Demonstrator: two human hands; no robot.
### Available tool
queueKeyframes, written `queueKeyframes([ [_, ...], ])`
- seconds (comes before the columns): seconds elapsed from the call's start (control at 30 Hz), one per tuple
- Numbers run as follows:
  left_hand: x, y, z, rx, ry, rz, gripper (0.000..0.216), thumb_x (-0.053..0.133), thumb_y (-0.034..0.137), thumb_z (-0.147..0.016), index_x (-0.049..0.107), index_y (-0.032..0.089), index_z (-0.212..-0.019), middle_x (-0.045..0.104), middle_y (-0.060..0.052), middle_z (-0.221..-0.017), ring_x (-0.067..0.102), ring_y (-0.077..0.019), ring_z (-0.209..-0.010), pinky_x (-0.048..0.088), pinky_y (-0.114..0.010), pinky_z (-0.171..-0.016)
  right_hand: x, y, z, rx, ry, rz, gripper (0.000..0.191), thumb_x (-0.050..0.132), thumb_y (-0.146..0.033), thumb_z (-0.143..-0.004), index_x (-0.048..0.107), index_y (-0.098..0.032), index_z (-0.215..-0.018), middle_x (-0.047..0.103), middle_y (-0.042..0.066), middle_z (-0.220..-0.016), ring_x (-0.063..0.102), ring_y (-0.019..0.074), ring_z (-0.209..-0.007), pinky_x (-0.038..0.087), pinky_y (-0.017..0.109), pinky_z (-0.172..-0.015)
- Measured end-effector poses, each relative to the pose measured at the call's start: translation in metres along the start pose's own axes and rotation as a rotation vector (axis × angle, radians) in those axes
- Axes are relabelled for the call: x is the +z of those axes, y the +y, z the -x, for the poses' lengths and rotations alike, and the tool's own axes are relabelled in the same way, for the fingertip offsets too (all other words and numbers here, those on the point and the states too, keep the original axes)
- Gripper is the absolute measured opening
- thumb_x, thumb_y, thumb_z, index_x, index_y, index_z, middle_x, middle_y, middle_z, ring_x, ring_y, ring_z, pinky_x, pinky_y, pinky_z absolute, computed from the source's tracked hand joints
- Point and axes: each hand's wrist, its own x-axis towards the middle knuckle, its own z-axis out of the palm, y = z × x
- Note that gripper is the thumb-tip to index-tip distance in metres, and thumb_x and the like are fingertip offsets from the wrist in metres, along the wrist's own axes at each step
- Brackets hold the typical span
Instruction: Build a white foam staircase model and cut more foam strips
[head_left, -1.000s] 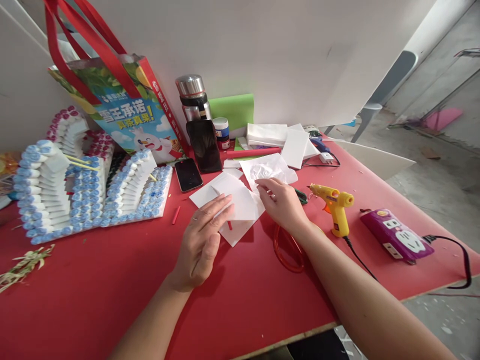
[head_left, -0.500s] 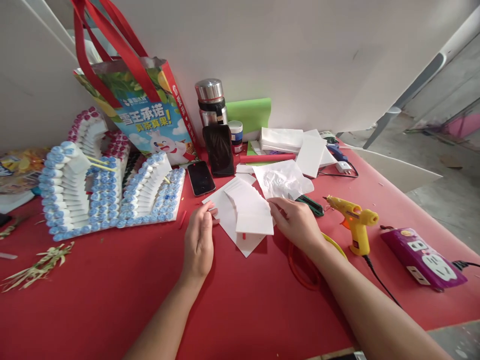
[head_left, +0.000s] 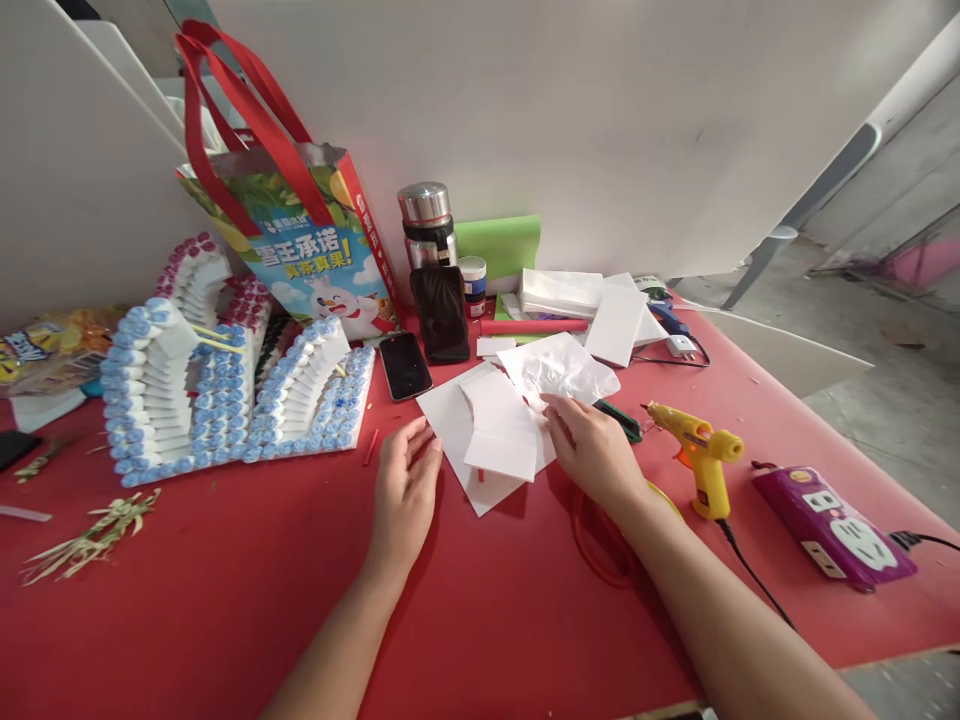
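A white foam-board model with a curved, fanned stack of steps (head_left: 504, 415) rests on a square white board (head_left: 447, 418) in the middle of the red table. A small red stick (head_left: 481, 476) shows under its front edge. My left hand (head_left: 405, 490) is beside the board's left corner, fingers apart and slightly curled, with nothing visible in it. On the other side, my right hand (head_left: 596, 450) hovers by the right edge of the model, fingers loosely bent. Its fingertips are close to a crumpled clear-white sheet (head_left: 562, 368); whether they touch anything is hard to see.
Right of my hand lie a yellow glue gun (head_left: 697, 445), a purple power strip (head_left: 836, 525) and a red cable loop (head_left: 592, 560). Blue-and-white stepped models (head_left: 180, 400) stand left. Behind are two phones (head_left: 406, 366), a steel flask (head_left: 426, 215) and a printed bag (head_left: 300, 250).
The white model and its board have turned slightly clockwise. My left hand has drawn a little off the board's corner, its fingers spreading. The camera view has shifted slightly.
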Motion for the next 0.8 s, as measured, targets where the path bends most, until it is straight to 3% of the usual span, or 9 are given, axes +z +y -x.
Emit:
queueKeyframes([
  [0.13, 0.002, 0.0, 0.0, -0.127, 0.058, 0.131, 0.051, 0.069, 0.045, -0.088, 0.058, 0.021, -0.132, 0.06, -0.013, -0.138, 0.063, -0.0257, -0.12, 0.05, -0.04, -0.102, -0.003, 0.0, -0.001, 0.006, 0.033, 0.019, 0.031, 0.044, -0.022, -0.097, 0.07, -0.015, -0.113, 0.076, 0.009, -0.097, 0.07, 0.0255, -0.082, 0.047, 0.034, -0.071],
  [0.23, 0.003, 0.001, -0.003, -0.171, 0.1, 0.224, 0.054, 0.074, 0.043, -0.083, 0.061, 0.02, -0.129, 0.063, -0.013, -0.134, 0.066, -0.0227, -0.108, 0.054, -0.033, -0.088, -0.004, -0.001, -0.001, 0.004, 0.021, 0.014, 0.029, 0.044, -0.021, -0.097, 0.071, -0.016, -0.108, 0.076, 0.008, -0.092, 0.07, 0.0251, -0.079, 0.047, 0.034, -0.071],
  [0.37, 0.003, 0.006, -0.003, -0.202, -0.051, 0.272, 0.052, 0.072, 0.045, -0.084, 0.063, 0.019, -0.128, 0.073, -0.007, -0.103, 0.061, -0.0133, -0.068, 0.046, -0.025, -0.061, -0.005, -0.003, 0.0, -0.001, -0.025, -0.065, 0.029, 0.044, -0.022, -0.097, 0.072, -0.018, -0.101, 0.077, 0.01, -0.094, 0.07, 0.0249, -0.083, 0.047, 0.033, -0.072],
  [0.43, 0.003, 0.007, -0.003, -0.214, -0.105, 0.26, 0.049, 0.07, 0.047, -0.084, 0.064, 0.019, -0.124, 0.073, -0.006, -0.094, 0.058, -0.0132, -0.062, 0.043, -0.025, -0.056, -0.005, -0.004, -0.001, 0.014, -0.032, -0.133, 0.028, 0.045, -0.023, -0.096, 0.073, -0.018, -0.099, 0.077, 0.009, -0.094, 0.07, 0.0244, -0.084, 0.048, 0.033, -0.073],
  [0.6, -0.002, 0.009, -0.005, -0.126, -0.057, 0.192, 0.05, 0.07, 0.047, -0.084, 0.063, 0.02, -0.126, 0.074, -0.007, -0.099, 0.063, -0.0164, -0.066, 0.045, -0.025, -0.056, -0.008, 0.002, -0.004, 0.231, 0.009, -0.463, 0.026, 0.055, -0.038, -0.095, 0.072, -0.02, -0.087, 0.074, 0.004, -0.077, 0.068, 0.0203, -0.071, 0.049, 0.031, -0.068],
  [0.7, -0.006, 0.013, -0.005, -0.082, 0.002, 0.142, 0.052, 0.068, 0.049, -0.086, 0.063, 0.022, -0.13, 0.074, -0.008, -0.108, 0.069, -0.0219, -0.083, 0.051, -0.028, -0.067, -0.011, 0.001, -0.005, 0.353, -0.105, -0.684, 0.04, 0.056, -0.054, -0.093, 0.067, -0.019, -0.077, 0.065, 0.001, -0.061, 0.059, 0.016, -0.052, 0.045, 0.029, -0.055],
  [0.8, -0.009, 0.015, -0.003, -0.04, 0.038, 0.071, 0.052, 0.067, 0.05, -0.087, 0.062, 0.023, -0.132, 0.073, -0.008, -0.109, 0.069, -0.0215, -0.083, 0.052, -0.028, -0.067, -0.015, -0.006, -0.003, 0.311, -0.211, -0.712, 0.048, 0.057, -0.06, -0.09, 0.059, -0.019, -0.067, 0.051, -0.002, -0.054, 0.046, 0.0117, -0.049, 0.036, 0.027, -0.05],
])
